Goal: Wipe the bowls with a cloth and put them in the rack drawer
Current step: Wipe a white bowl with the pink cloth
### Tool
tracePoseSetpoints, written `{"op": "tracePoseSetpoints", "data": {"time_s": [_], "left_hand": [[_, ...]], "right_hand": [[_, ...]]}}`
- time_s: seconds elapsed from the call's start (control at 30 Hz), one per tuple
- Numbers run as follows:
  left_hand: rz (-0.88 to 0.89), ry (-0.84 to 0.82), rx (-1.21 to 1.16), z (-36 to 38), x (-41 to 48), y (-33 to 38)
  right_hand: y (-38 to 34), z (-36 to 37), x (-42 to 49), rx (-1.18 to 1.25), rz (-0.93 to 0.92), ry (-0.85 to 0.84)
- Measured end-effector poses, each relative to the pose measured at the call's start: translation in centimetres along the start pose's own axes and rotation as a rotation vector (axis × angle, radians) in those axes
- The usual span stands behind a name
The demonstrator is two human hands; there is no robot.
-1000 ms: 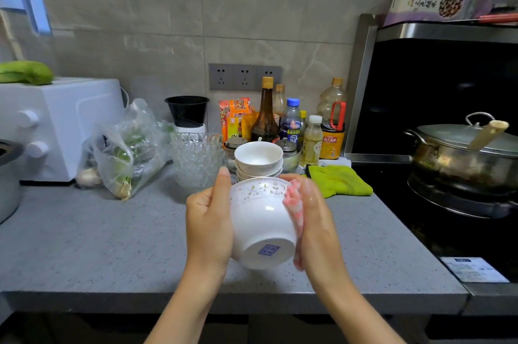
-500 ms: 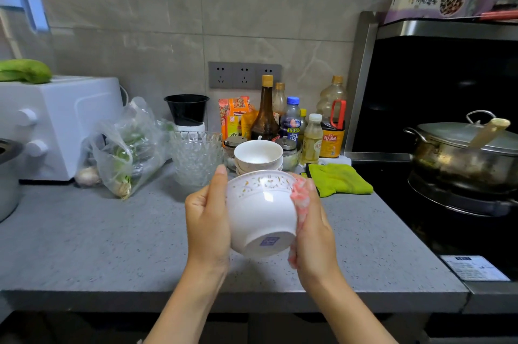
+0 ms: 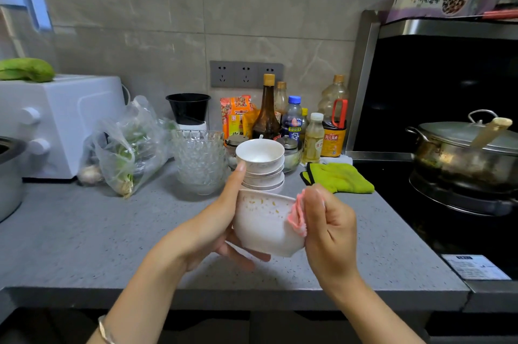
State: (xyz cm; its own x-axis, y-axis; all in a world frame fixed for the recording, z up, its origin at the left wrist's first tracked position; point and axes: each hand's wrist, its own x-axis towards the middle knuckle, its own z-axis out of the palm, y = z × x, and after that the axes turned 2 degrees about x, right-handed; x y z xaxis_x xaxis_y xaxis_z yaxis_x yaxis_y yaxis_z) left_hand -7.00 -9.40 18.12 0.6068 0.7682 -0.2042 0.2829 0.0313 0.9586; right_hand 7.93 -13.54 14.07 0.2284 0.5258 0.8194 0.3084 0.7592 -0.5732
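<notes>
A white bowl (image 3: pixel 265 224) with small gold specks is held over the grey counter (image 3: pixel 84 237), tipped so its side faces me. My left hand (image 3: pixel 221 220) grips it, thumb up on the rim and fingers under the base. My right hand (image 3: pixel 326 228) pinches a pink cloth (image 3: pixel 297 216) against the bowl's right side. Behind them stands a stack of several white bowls (image 3: pixel 262 165). No rack drawer shows in this view.
A stack of glass bowls (image 3: pixel 200 158) stands left of the white stack, with a bag of greens (image 3: pixel 126 147) and a white appliance (image 3: pixel 56 124) further left. Bottles (image 3: pixel 294 119) line the wall. A green cloth (image 3: pixel 339 178) lies right; a lidded pot (image 3: pixel 465 153) sits on the stove.
The bowl has turned from base-toward-me to side-on. My right hand has curled tighter round the pink cloth at the bowl's right side, and my left fingers have moved under the base.
</notes>
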Motion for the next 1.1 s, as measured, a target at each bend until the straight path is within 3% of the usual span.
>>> {"op": "tracePoseSetpoints", "data": {"time_s": [0.1,0.23,0.37,0.43,0.57,0.63,0.77,0.9,0.97,1.1], "left_hand": [[-0.014,-0.111,-0.027,-0.8,0.1,-0.4],[0.023,-0.145,-0.285,-0.8,0.3,-1.1],[0.109,-0.124,-0.381,-0.2,0.5,-2.9],[0.155,-0.055,-0.332,0.7,0.8,-3.5],[0.238,0.117,-0.266,2.6,1.8,-3.9],[0.305,0.204,-0.223,2.9,2.1,-4.0],[0.409,0.384,-0.252,2.8,2.3,-4.3],[0.381,0.558,-0.416,2.8,2.8,-4.4],[0.415,0.616,-0.413,2.9,3.1,-4.4],[0.440,0.645,-0.439,4.1,3.5,-4.4]], "right_hand": [[0.8,-0.8,0.1,-0.134,-0.089,-0.046],[1.1,-1.8,0.7,-0.168,-0.135,-0.188],[-0.1,-2.7,1.3,0.030,0.129,-0.313],[-0.5,-2.9,1.6,-0.114,0.232,-0.418],[-0.1,-2.3,1.8,-0.857,0.023,-0.711],[-0.3,-1.9,1.7,-0.922,-0.033,-0.776],[-0.4,-3.2,1.6,-0.786,-0.101,-0.844],[0.3,-4.3,1.0,-1.014,-0.330,-0.963],[0.7,-3.9,0.0,-1.037,-0.377,-0.953],[1.3,-0.9,-2.5,-1.045,-0.368,-0.734]]}}
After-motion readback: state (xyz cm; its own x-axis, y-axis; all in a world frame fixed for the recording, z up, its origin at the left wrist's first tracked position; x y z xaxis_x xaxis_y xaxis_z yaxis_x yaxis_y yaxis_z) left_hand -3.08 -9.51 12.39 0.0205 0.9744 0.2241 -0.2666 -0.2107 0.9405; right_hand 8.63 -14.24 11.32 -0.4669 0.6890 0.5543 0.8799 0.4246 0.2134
